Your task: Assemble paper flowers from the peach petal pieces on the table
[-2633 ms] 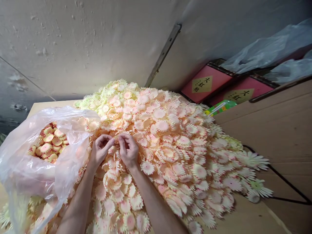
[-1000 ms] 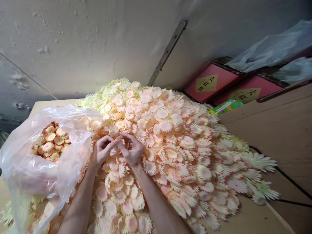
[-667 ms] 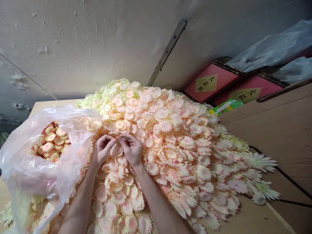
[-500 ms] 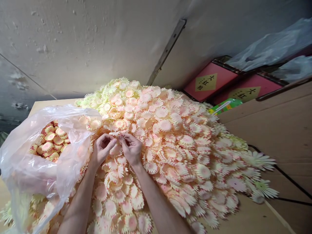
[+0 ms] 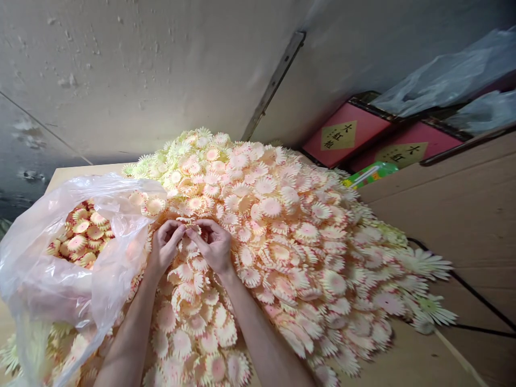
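A large heap of artificial flower heads [image 5: 282, 231], cream and pale pink with red-tipped petals, spreads before me. Over its left part my left hand [image 5: 166, 248] and my right hand [image 5: 214, 246] come together, thumbs nearly touching. Both are closed in a pinch on the edges of one flower head [image 5: 186, 220], which my fingers partly cover. Left of my left hand lies a crumpled clear plastic bag [image 5: 72, 282]. Inside its mouth are smaller, curled flower heads [image 5: 78, 242] with deeper red edges.
The heap rests on a light brown board [image 5: 97, 171] against a flaking grey wall [image 5: 161, 80]. A cardboard panel [image 5: 455, 209] stands at the right, with a black cable [image 5: 479, 298] alongside. Behind it are red boxes [image 5: 346, 129], a green packet [image 5: 373, 174] and plastic sheeting [image 5: 447, 75].
My hands have drawn closer together, so the thumbs nearly meet beneath the flower head. The heap and bag look the same, apart from a slight shift of the view.
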`<state>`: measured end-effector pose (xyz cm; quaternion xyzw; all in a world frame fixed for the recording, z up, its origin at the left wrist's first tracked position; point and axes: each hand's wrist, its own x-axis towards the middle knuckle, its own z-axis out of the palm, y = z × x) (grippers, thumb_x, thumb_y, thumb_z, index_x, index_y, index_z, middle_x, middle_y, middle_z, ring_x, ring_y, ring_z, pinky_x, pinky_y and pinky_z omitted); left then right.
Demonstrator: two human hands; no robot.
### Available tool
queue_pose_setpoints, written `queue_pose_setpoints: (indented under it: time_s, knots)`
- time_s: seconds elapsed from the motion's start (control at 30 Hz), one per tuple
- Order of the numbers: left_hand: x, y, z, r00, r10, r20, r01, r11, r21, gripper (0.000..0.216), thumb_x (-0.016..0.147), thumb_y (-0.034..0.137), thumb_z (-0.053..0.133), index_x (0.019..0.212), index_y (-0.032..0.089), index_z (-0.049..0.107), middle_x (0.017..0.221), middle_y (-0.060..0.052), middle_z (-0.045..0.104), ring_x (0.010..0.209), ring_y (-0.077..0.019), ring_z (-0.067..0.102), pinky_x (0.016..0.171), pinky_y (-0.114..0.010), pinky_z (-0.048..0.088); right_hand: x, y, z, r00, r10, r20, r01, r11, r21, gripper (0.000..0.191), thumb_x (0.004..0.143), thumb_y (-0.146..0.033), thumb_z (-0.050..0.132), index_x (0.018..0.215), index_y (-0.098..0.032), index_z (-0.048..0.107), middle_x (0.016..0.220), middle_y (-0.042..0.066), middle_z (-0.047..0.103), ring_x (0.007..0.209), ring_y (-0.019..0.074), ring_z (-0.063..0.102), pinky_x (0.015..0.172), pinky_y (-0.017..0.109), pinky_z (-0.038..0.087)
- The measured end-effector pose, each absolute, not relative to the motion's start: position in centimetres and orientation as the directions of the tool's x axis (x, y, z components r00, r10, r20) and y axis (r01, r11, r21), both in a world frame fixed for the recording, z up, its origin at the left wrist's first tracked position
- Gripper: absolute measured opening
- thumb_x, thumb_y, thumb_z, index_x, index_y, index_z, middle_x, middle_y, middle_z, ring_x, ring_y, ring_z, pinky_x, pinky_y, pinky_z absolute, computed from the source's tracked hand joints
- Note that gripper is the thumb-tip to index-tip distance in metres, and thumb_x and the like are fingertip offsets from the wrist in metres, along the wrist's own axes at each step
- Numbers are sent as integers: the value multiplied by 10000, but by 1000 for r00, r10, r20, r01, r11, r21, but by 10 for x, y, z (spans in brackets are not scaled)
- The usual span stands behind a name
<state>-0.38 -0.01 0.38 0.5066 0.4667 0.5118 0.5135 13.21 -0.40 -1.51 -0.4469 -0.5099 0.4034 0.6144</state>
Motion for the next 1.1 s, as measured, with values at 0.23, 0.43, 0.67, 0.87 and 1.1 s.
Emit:
queue_pose_setpoints:
  time_s: [0.23,0.43,0.67,0.87,1.1]
  knots:
    - [-3,0,3,62,998,26,-60,-22,998,389,793,528,689,767,149,601,654,17,533,588,-95,462,569,-220,364,134,-4,-12,182,943,279,-17,286,-958,250,801,-314,739,1016,-203,676,757,7,679,645,120,614,580,219,502]
    - [0,1,1,59,998,38,-108,-31,994,401,769,538,715,793,154,599,672,13,564,601,-97,494,588,-218,394,133,-7,-10,141,957,253,-21,259,-966,250,849,-355,684,1037,-196,638,800,30,694,636,129,632,562,223,510]
    - [0,0,1,87,995,40,-78,-33,996,398,741,512,752,760,147,593,687,9,560,626,-102,501,604,-223,403,131,-7,-15,126,967,223,-45,230,-972,206,885,-371,637,1006,-214,580,752,0,663,616,126,623,559,226,490]
    - [-3,-1,-3,139,990,20,0,-21,1000,423,788,550,693,737,152,559,614,38,484,548,-78,407,533,-213,325,129,-5,-19,267,926,268,66,260,-963,165,922,-368,576,923,-210,530,751,-3,612,628,117,585,593,234,471]
    - [-1,-4,-5,229,973,19,35,-28,999,381,857,510,630,751,164,512,625,36,475,554,-81,400,532,-219,311,124,-3,-23,478,837,268,58,274,-960,222,930,-419,546,925,-214,461,785,10,588,680,124,612,631,247,499]
